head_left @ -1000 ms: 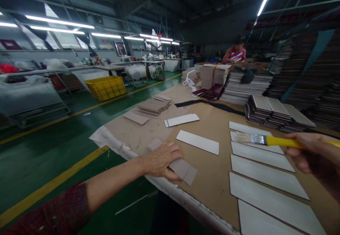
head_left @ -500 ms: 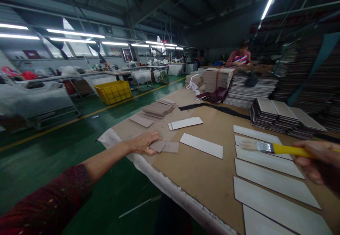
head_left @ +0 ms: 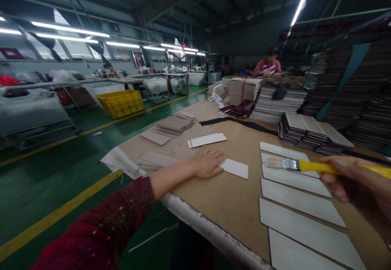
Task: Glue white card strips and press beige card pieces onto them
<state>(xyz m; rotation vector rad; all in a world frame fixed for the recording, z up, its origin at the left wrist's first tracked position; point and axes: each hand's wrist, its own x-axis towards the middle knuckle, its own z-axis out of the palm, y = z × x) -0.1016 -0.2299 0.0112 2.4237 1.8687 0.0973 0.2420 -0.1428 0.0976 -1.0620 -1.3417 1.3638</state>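
My left hand (head_left: 209,163) lies flat on the near end of a single white card strip (head_left: 235,168) on the brown table (head_left: 232,198). My right hand (head_left: 351,178) grips a yellow-handled paintbrush (head_left: 293,164), its bristles hovering over a row of several white strips (head_left: 295,180) laid side by side at the right. A small pile of grey-brown cards (head_left: 154,160) sits near the table's left corner, to the left of my left hand.
Another white strip (head_left: 207,139) and a fanned pile of brown cards (head_left: 172,125) lie farther back. Tall stacks of boards (head_left: 311,130) fill the right and rear. A person in red (head_left: 269,64) works at the far end. A yellow crate (head_left: 121,102) stands on the green floor.
My left hand left the grey-brown cards at the table's left corner and moved right onto the single white strip. The brush in my right hand stayed roughly over the row.
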